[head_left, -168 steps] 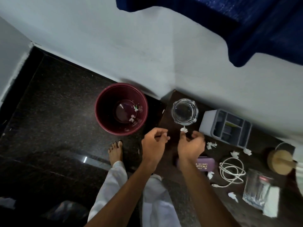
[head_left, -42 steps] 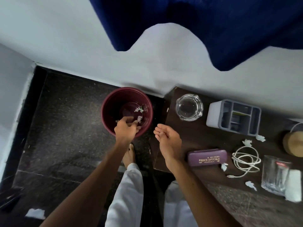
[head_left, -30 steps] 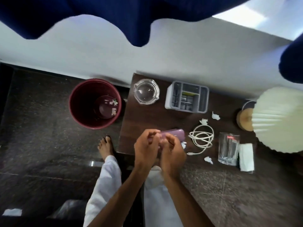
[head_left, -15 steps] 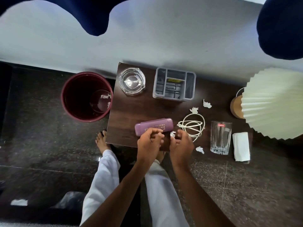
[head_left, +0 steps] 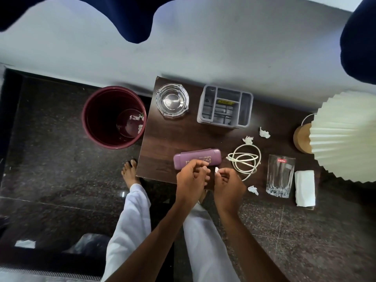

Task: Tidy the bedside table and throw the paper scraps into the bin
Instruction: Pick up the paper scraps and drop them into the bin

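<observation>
"cello" on the drinking glass (head_left: 280,176); partly hidden "…CALS", digits "…1564871" on the purple case (head_left: 196,159).

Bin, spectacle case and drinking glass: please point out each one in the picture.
bin (head_left: 92,110): head view, on the dark inner wall.
spectacle case (head_left: 189,157): head view, on the purple lid, left part.
drinking glass (head_left: 280,176): head view, on the clear side wall.

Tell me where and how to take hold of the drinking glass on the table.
Grip the drinking glass around its smooth upper wall, coming from the near table edge. It stands upright with its mouth open; the folded tissue on its right and the coiled cable on its left crowd its sides.
</observation>
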`<control>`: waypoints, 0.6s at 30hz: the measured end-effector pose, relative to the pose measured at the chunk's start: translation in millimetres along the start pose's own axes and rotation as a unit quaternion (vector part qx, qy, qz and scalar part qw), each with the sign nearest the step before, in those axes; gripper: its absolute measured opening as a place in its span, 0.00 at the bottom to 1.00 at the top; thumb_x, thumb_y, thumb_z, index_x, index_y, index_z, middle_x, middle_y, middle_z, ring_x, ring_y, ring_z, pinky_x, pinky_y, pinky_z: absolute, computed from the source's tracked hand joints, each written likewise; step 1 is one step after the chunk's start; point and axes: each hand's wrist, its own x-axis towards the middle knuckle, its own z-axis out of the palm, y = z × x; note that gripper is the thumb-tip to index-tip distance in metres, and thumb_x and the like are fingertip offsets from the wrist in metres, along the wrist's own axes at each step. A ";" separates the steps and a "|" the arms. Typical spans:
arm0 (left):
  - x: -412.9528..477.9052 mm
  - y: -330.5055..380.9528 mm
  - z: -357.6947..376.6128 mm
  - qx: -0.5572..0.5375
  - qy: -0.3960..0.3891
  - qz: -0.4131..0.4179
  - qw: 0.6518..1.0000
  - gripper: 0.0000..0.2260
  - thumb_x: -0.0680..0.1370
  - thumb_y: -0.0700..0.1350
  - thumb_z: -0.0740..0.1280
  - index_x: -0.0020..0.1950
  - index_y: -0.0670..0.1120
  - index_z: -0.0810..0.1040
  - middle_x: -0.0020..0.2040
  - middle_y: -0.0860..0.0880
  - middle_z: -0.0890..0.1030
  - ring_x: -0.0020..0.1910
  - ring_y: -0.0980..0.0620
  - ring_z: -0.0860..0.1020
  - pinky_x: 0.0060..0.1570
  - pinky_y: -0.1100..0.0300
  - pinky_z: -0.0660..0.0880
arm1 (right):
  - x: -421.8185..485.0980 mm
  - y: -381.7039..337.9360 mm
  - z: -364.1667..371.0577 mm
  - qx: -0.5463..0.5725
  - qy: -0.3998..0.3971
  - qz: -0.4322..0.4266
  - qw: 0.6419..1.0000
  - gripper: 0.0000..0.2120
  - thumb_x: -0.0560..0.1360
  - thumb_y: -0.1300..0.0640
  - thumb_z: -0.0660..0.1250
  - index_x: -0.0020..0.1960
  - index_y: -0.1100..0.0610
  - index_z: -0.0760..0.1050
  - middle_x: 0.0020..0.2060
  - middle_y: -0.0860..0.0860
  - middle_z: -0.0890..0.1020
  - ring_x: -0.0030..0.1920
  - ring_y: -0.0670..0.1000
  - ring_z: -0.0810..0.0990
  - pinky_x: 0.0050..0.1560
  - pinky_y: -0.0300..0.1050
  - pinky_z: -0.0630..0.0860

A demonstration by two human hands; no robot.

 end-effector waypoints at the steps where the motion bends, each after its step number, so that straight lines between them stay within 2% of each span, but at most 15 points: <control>1: -1.1 3.6 -1.7 0.001 0.010 0.010 1.000 0.07 0.81 0.37 0.66 0.50 0.46 0.81 0.40 0.44 0.86 0.34 0.56 0.82 0.37 0.61 0.82 | -4.4 -5.6 -2.8 0.017 -0.001 0.006 1.000 0.02 0.73 0.60 0.72 0.45 0.56 0.80 0.40 0.54 0.84 0.41 0.56 0.83 0.44 0.54 0.81; 3: -1.2 8.4 -6.6 0.020 0.038 0.038 0.998 0.06 0.81 0.39 0.66 0.52 0.47 0.82 0.38 0.48 0.85 0.31 0.60 0.81 0.34 0.68 0.78 | -11.9 -20.4 -7.8 0.057 -0.013 0.012 0.998 0.02 0.74 0.58 0.72 0.45 0.51 0.80 0.41 0.51 0.85 0.41 0.52 0.84 0.44 0.53 0.82; 5: 0.0 11.5 -17.1 0.057 0.058 0.068 0.994 0.07 0.81 0.42 0.67 0.54 0.47 0.84 0.42 0.52 0.85 0.36 0.61 0.83 0.38 0.71 0.78 | -18.3 -40.8 -11.0 0.081 -0.035 0.005 0.996 0.03 0.75 0.56 0.72 0.45 0.49 0.79 0.41 0.48 0.85 0.40 0.46 0.84 0.43 0.45 0.82; 7: 2.8 14.4 -31.8 0.070 0.045 0.077 0.994 0.07 0.80 0.44 0.68 0.54 0.48 0.85 0.43 0.57 0.85 0.41 0.62 0.84 0.44 0.72 0.77 | -23.1 -64.5 -10.5 0.108 -0.049 0.000 0.993 0.02 0.76 0.56 0.71 0.46 0.51 0.80 0.40 0.46 0.85 0.39 0.40 0.83 0.40 0.31 0.78; 9: 7.6 16.5 -50.9 0.063 0.016 0.073 0.995 0.08 0.80 0.44 0.68 0.56 0.48 0.85 0.45 0.59 0.85 0.45 0.65 0.83 0.48 0.71 0.78 | -25.8 -85.7 -2.7 0.137 -0.065 0.000 0.988 0.01 0.77 0.58 0.71 0.47 0.55 0.81 0.40 0.46 0.84 0.39 0.35 0.82 0.36 0.27 0.76; 11: 17.0 16.2 -71.6 0.070 0.017 0.087 0.994 0.08 0.79 0.46 0.69 0.57 0.50 0.85 0.47 0.57 0.86 0.48 0.64 0.84 0.53 0.65 0.79 | -28.6 -102.5 11.0 0.165 -0.092 0.003 0.982 0.02 0.77 0.60 0.69 0.48 0.56 0.81 0.39 0.44 0.84 0.38 0.36 0.82 0.36 0.25 0.75; 13: 27.8 16.6 -90.5 0.063 0.037 0.076 0.994 0.07 0.78 0.46 0.71 0.56 0.51 0.84 0.46 0.55 0.87 0.46 0.60 0.85 0.52 0.60 0.81 | -31.1 -114.8 25.6 0.157 -0.115 -0.004 0.981 0.04 0.77 0.59 0.69 0.47 0.52 0.81 0.39 0.42 0.84 0.39 0.39 0.83 0.39 0.28 0.76; 18: 52.2 23.0 -136.4 -0.011 0.068 0.030 0.997 0.07 0.78 0.40 0.70 0.55 0.44 0.84 0.42 0.49 0.87 0.38 0.58 0.85 0.40 0.67 0.80 | -37.1 -136.5 66.6 0.161 -0.156 0.028 0.974 0.05 0.76 0.57 0.69 0.50 0.49 0.81 0.42 0.45 0.86 0.43 0.41 0.85 0.44 0.37 0.81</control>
